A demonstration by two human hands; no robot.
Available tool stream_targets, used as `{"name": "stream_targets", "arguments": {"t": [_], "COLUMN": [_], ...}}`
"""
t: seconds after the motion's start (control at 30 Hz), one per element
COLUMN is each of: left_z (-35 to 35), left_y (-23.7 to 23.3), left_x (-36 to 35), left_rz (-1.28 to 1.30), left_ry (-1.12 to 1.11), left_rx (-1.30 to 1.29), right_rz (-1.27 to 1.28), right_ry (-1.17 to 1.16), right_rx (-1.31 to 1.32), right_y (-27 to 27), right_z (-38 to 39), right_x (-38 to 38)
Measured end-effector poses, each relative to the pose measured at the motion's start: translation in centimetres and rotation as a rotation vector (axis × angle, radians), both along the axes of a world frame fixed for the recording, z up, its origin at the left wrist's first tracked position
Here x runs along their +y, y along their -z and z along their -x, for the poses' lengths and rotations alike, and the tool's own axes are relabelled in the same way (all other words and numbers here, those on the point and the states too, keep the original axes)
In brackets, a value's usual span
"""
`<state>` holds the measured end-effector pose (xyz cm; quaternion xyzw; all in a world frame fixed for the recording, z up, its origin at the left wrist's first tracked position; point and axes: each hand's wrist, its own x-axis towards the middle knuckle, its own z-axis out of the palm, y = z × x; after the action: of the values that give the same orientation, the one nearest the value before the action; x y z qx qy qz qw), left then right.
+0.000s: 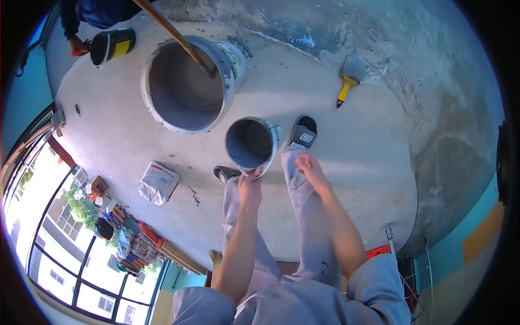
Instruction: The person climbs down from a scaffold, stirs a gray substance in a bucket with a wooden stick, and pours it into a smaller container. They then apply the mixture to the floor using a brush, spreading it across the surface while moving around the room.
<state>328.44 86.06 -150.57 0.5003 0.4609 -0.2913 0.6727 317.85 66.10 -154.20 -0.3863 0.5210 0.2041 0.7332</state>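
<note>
A small grey bucket [274, 142] stands between my feet, its open mouth facing me and its inside dark. My left hand [250, 188] is closed at the near side of its rim, where the pale handle runs. Over my right shin, my right hand [310, 167] hangs loosely with its fingers apart and nothing in them. Just beyond the small bucket is a large pail [234, 76] with grey residue on its walls. A wooden stick [176, 33] leans into this pail.
At the upper left, another person's hand [79, 46] is beside a dark bucket with a yellow label [121, 44]. A wide yellow-handled brush [349, 78] lies at the upper right. A white bag [158, 183] sits on the left floor; piled supplies [138, 244] line the windows.
</note>
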Motion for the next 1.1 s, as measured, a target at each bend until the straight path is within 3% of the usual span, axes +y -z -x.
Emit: {"name": "stream_targets", "arguments": {"t": [0.07, 0.23, 0.47, 0.53, 0.67, 0.8, 1.03, 1.1], "left_z": [-0.9, -1.5, -6.3, -8.6, -8.6, -13.0, -14.3, -15.1], "left_y": [-1.1, -0.5, -3.0, -4.8, 1.3, 1.1, 5.8, 3.5], "left_x": [-5.0, -11.7, -18.5, -20.2, -20.7, -20.2, -17.1, -16.6], "left_rz": [0.023, 0.325, 0.213, 0.1, 0.056, 0.04, -0.122, -0.188], "left_ry": [0.038, 0.191, 0.1, 0.233, 0.126, 0.302, 0.742, 0.786], "left_rx": [0.059, 0.0, 0.045, 0.091, 0.107, 0.095, 0.045, 0.069], "right_rz": [-0.177, 0.003, 0.109, 0.134, 0.057, 0.035, -0.053, -0.065], "right_ry": [0.22, 0.43, 0.599, 0.608, 0.689, 0.709, 0.786, 0.76], "right_rx": [-0.019, -0.175, -0.244, -0.201, -0.147, -0.076, 0.126, 0.155], "right_y": [-4.4, -7.1, -7.0, -6.2, -5.8, -2.4, 0.2, 0.3], "right_z": [-2.6, -6.0, -10.0, -11.5, -16.2, -17.5, -17.7, -18.0], "right_x": [-0.2, -1.2, -5.8, -7.0, -9.0, -9.7, -7.3, -7.0]}}
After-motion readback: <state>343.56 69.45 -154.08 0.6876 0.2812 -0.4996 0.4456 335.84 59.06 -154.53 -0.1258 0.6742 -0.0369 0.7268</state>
